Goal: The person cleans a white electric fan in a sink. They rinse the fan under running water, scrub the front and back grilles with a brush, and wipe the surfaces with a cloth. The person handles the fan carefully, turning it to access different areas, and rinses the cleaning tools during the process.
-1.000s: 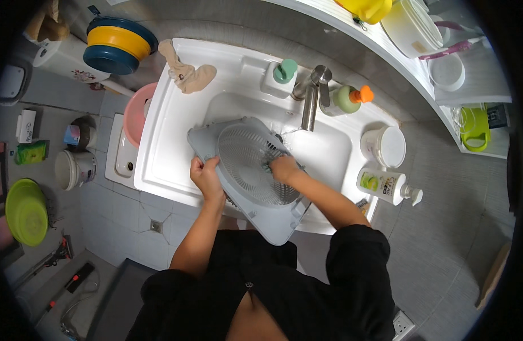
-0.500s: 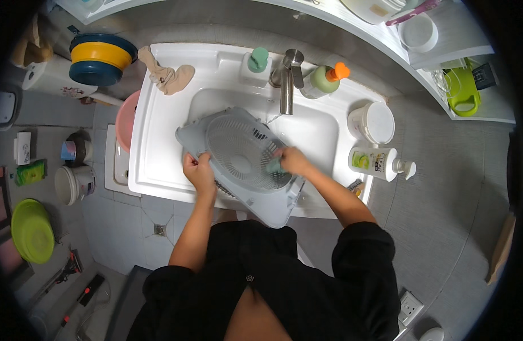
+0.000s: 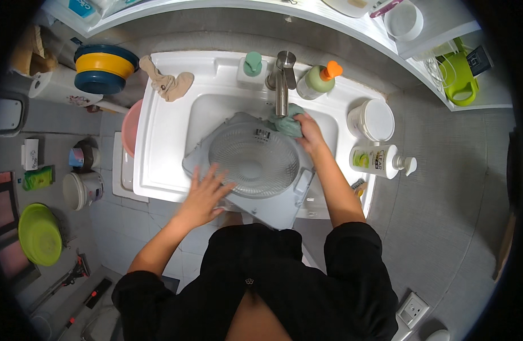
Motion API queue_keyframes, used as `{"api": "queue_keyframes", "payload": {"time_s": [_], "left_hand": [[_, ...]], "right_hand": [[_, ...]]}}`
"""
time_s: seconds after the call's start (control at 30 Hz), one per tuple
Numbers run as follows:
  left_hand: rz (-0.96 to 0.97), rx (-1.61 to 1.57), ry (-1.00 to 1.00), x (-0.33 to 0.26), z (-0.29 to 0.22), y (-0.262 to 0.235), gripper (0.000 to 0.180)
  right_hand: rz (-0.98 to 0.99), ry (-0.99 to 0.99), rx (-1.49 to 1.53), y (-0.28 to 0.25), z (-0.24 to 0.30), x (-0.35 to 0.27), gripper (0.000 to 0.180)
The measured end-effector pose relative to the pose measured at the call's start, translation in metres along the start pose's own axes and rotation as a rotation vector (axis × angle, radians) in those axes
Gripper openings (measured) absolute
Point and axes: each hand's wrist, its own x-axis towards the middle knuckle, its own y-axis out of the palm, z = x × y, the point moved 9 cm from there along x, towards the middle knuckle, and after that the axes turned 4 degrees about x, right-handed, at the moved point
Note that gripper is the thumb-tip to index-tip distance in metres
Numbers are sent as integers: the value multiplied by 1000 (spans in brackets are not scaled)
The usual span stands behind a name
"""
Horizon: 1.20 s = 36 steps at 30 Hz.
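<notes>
Head view: person stands at a white sink (image 3: pixel 159 165), both forearms reaching in.
Fan housing: pale grey fan housing (image 3: pixel 255 165) with a round grille is lying flat across the basin, its lower corner overhanging the front rim toward the person.
Left hand: left hand (image 3: pixel 203 196) is laid palm-down on the housing's lower-left edge, fingers spread wide, nothing gripped.
Right hand: right hand (image 3: pixel 309 133) is closed around a green cloth (image 3: pixel 287 122), pressed against the housing's upper-right edge just under the tap (image 3: pixel 282 85).
Sink deck: green-capped soap dispenser (image 3: pixel 251 63) sits left of the tap, green bottle with orange cap (image 3: pixel 321 78) right of it; beige rag (image 3: pixel 167 84) is bunched at the back-left corner.
Right of sink: white lidded tub (image 3: pixel 372 120) and a white pump bottle (image 3: pixel 381 161) lying on its side.
Left side: stacked blue and yellow bowls (image 3: pixel 102 68) near a paper roll (image 3: pixel 56 86); pink basin (image 3: pixel 130 128) partly hidden behind the sink edge; green basin (image 3: pixel 38 234) on the floor.
</notes>
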Motion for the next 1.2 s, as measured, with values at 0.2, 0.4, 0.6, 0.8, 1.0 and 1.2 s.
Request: {"api": "queue_keyframes", "payload": {"time_s": [0.2,0.4,0.6,0.8,1.0,1.2], "left_hand": [[-155,56,352,19,-18,8,44],[-203,182,304,-2,-33,-102,31],[-344,283,217,-51,-38,-162,29],[-576,300,-56,-94,-38,-191,22],[-944,-218,-550,-180,19,-174,29],[-1108,-958,-837,-209,64,-100,28]], "right_hand": [[-261,-307,-367,-79,48,-14,18],[-301,-335,-870,-130,27,-12,19],[-29,-390,-1310,-70,-18,-31,37],[269,-303,-1016,-20,-70,-60,33],[349,-46,-542,65,-105,-73,48],[370,194,-274,127,-112,-68,59]]}}
